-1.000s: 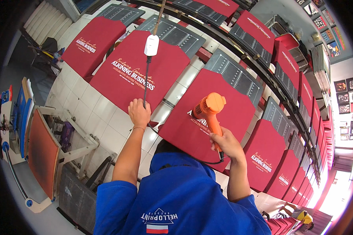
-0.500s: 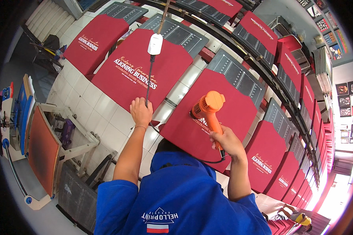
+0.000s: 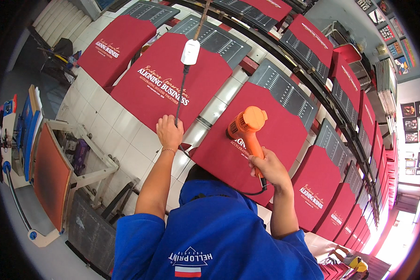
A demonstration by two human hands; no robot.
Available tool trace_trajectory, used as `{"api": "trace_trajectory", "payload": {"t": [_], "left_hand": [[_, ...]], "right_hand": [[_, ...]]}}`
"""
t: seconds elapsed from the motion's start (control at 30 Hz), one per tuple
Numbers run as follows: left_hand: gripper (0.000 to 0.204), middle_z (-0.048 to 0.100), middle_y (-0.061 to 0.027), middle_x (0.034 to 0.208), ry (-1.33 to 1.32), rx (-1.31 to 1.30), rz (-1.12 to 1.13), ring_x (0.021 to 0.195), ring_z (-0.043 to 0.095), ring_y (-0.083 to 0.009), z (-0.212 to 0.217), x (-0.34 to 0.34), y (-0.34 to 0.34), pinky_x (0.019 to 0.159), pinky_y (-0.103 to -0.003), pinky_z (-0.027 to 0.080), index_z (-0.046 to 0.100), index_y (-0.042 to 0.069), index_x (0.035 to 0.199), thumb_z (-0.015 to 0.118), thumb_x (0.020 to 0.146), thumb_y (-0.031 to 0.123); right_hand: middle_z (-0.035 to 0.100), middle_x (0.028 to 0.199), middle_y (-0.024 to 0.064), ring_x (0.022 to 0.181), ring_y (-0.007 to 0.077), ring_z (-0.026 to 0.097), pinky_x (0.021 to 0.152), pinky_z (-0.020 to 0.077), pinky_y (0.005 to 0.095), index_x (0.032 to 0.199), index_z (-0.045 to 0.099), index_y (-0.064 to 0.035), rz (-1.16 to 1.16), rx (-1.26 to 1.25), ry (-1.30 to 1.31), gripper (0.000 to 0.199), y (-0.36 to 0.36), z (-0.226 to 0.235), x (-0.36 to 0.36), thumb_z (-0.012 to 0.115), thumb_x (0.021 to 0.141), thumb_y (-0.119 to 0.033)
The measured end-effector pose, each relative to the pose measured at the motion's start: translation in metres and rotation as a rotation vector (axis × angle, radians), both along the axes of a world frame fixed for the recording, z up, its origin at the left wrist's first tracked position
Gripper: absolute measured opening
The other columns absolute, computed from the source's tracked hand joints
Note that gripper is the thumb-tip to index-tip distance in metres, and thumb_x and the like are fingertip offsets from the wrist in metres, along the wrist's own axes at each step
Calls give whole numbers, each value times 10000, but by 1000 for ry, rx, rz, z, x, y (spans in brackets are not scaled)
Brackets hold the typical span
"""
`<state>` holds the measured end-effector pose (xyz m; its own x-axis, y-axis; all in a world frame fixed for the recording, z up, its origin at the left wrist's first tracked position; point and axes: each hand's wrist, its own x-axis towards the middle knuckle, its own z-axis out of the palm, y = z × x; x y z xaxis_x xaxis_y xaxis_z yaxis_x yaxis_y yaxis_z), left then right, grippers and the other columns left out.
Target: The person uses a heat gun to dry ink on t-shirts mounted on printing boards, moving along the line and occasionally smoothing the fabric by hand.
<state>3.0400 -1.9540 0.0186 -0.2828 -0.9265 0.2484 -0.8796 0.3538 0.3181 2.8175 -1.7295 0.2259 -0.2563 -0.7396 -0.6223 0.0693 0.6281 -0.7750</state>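
Observation:
My right hand [image 3: 270, 168] is closed round the grip of an orange heat gun [image 3: 252, 125]. The gun is above a maroon printed shirt panel [image 3: 270, 109] on a board, with its dark nozzle end to the left and partly over the print. My left hand [image 3: 170, 132] is at the near edge of another maroon printed panel [image 3: 198, 53], its fingers curled around the black power cord [image 3: 182, 88]. Above that hand the cord runs up to a white socket connector [image 3: 190, 52] hanging from a brown line; below, it loops toward the gun's handle.
More maroon panels [image 3: 119, 39] lie on dark boards with white markings [image 3: 284, 86], in a row curving right along a black rail [image 3: 308, 79]. A wooden-framed orange screen [image 3: 51, 168] stands on a cart at left. A person [image 3: 352, 261] is far off at lower right.
The view has shifted slightly, so the panels and the white connector sit a little further right. The heat gun has moved slightly, and more of the print beneath it shows.

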Motion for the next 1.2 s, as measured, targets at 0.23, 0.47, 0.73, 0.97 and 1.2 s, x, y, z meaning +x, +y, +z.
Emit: {"api": "trace_trajectory", "payload": {"t": [0.23,0.47,0.73,0.97,1.2], "left_hand": [[227,602,-106,899,-11,10,1,930,569,-298,3,0,1,836,-440,437,661,45,862,594,878,261],[223,602,-104,899,-6,6,-7,927,568,-296,4,-1,1,829,-436,437,658,48,860,595,880,261],[213,598,-99,893,-5,6,-3,923,567,-296,2,-1,0,826,-439,436,654,51,848,600,875,255],[207,601,-100,898,10,13,1,929,568,-295,2,-1,1,832,-442,437,656,55,850,605,872,255],[205,598,-94,880,8,-1,-2,908,570,-295,0,-1,0,823,-450,441,653,58,839,611,871,256]], "right_hand": [[592,764,27,578,107,607,522,469,249,983,538,-11,-2,-6,6,197,-2,3,7,601,945,-193],[591,760,25,578,106,609,519,463,247,961,547,-15,-14,-19,19,190,-1,-2,9,606,947,-195],[588,760,27,580,109,607,534,486,256,1043,542,6,-15,-56,18,227,-3,-6,8,598,951,-195],[586,761,30,589,114,615,531,489,257,1075,540,14,-35,-57,63,254,-3,-11,8,595,951,-200],[587,762,29,596,116,614,543,497,260,1067,546,13,-39,10,7,261,9,-1,8,612,945,-208]]}}
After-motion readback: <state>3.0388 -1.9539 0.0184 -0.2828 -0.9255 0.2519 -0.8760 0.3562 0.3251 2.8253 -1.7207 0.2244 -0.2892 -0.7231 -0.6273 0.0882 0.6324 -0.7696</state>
